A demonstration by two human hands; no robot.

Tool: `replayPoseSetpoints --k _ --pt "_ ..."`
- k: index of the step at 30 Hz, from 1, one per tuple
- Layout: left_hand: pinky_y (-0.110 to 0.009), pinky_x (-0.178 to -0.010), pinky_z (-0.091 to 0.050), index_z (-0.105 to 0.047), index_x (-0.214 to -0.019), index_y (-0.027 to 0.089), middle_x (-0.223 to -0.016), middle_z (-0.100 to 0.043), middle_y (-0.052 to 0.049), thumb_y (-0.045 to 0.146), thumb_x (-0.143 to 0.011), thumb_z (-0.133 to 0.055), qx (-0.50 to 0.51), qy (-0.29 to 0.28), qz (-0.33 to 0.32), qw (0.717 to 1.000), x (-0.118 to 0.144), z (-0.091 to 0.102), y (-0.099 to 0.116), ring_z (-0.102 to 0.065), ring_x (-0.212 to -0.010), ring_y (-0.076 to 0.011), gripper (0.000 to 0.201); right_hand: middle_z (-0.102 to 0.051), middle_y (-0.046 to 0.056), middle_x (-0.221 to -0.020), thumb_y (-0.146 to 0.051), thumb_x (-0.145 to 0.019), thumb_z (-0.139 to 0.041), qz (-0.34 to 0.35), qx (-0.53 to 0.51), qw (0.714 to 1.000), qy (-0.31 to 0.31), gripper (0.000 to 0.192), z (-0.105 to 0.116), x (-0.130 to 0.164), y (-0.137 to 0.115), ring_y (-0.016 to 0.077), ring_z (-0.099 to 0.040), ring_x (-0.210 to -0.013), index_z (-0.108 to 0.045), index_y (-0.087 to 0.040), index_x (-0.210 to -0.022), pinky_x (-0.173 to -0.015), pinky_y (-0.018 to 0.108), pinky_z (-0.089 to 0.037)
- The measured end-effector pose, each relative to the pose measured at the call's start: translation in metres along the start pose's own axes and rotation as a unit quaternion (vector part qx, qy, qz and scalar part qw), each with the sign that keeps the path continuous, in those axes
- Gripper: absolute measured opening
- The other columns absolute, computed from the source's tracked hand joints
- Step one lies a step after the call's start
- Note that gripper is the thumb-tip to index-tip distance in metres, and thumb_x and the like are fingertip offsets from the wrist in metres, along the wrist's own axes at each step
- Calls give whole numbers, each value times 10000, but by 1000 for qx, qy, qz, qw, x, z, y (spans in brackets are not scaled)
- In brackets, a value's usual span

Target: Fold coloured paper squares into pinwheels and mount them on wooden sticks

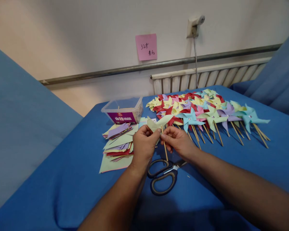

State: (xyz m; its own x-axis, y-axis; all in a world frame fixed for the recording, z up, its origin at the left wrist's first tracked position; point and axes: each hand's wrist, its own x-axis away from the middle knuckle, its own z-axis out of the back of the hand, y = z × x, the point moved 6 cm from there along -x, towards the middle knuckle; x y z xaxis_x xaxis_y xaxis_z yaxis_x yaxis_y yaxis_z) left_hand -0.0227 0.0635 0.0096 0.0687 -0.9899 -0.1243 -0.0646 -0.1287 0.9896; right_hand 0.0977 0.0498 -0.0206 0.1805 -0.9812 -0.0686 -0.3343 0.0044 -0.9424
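Above the scissors (163,175) on the blue table (231,179), both hands pinch a pale-green pinwheel (159,123): left hand (143,144) on paper, right hand (177,141) seemingly clamping the upright stick (165,150).

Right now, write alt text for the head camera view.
Two bare hands, left hand and right hand, hold a pale yellow paper pinwheel on a wooden stick above black-handled scissors on a blue table. Finished pinwheels lie right, cut paper and a plastic box left.
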Motion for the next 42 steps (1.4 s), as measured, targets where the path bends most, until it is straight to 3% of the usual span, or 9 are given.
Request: replayPoseSetpoints --k 26,42 --pt "-247 -599 -466 -688 -780 139 -697 -707 -20 264 -643 -799 -10 0 -6 1000 2 -1 6 -619 -616 -140 216 -619 -61 -589 -548 -703 -775 3 2 1000 -2 426 1 1 -2 56 -472 -374 -529 -202 -738 -353 179 -380" --pt "-264 -629 -482 -704 -819 136 -750 -732 -40 308 -597 -836 10 -6 14 1000 0 0 0 -648 -655 -163 310 -554 -74 -528 -548 -665 -800 11 29 999 18 443 5 1 -3 64 -456 -375 -522 -207 -711 -360 188 -363"
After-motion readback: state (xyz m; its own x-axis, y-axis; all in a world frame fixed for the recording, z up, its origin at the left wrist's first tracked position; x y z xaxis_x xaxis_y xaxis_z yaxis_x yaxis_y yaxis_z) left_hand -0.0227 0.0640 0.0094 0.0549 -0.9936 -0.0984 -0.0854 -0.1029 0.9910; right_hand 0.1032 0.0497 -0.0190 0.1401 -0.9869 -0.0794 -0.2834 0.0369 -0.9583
